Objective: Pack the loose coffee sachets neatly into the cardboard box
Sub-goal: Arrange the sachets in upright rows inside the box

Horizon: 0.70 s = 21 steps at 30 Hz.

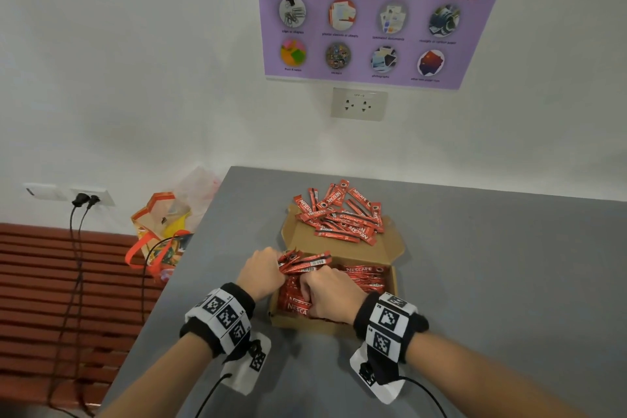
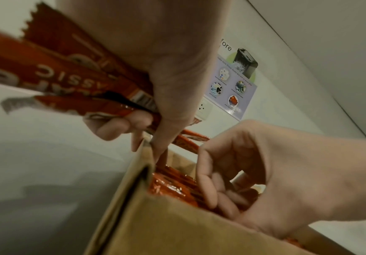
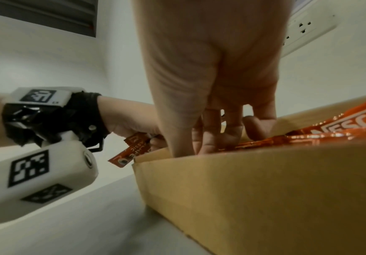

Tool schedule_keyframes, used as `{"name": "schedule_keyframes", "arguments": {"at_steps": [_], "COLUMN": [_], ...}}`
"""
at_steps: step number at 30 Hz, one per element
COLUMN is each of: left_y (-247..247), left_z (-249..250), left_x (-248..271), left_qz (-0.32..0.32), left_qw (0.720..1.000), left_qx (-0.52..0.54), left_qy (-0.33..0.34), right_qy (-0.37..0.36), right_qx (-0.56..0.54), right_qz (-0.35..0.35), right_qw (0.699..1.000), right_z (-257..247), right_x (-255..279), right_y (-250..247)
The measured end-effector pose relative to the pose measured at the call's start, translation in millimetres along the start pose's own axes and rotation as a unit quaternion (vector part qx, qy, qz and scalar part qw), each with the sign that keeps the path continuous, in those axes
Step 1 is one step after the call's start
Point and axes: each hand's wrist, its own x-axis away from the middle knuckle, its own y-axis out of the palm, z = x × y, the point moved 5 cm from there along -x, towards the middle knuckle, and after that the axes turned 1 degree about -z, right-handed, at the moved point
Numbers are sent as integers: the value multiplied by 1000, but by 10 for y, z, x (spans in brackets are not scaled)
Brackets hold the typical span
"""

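Holding a sachet bundle point(image 1: 303, 263) fisted in my left hand point(image 1: 260, 272) at frame centre, right hand point(image 1: 330, 292) fingers curled into the box point(image 1: 394, 282), I'd press the packed rows flat, then slot the bundle in parallel.

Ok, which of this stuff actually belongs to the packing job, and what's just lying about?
Job:
- cardboard box, part filled
- loose sachet pile on the open lid
- sachet bundle gripped by left hand
- right hand, fingers in the box

Lying about:
- shredder poster
- wall socket
- shopping bag beside the table
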Motion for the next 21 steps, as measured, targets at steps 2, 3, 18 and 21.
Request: {"name": "schedule_keyframes", "arguments": {"at_steps": [2,3,18,21], "left_y": [7,7,-145,-216], "left_z": [6,6,-10,-6], "left_x": [2,4,52,63], "left_qz": [-3,-4,41,61], "left_qw": [1000,1000,998,997], "left_qx": [2,3,39,43], "left_qy": [-2,-4,11,18], "right_qy": [-2,-3,20,53], "right_qx": [9,15,-35,-82], "right_qz": [-1,-3,19,143], "right_qw": [1000,1000,999,985], "right_z": [1,2,151,287], "right_x": [1,1,70,144], "right_y": [18,21,-79,-306]}}
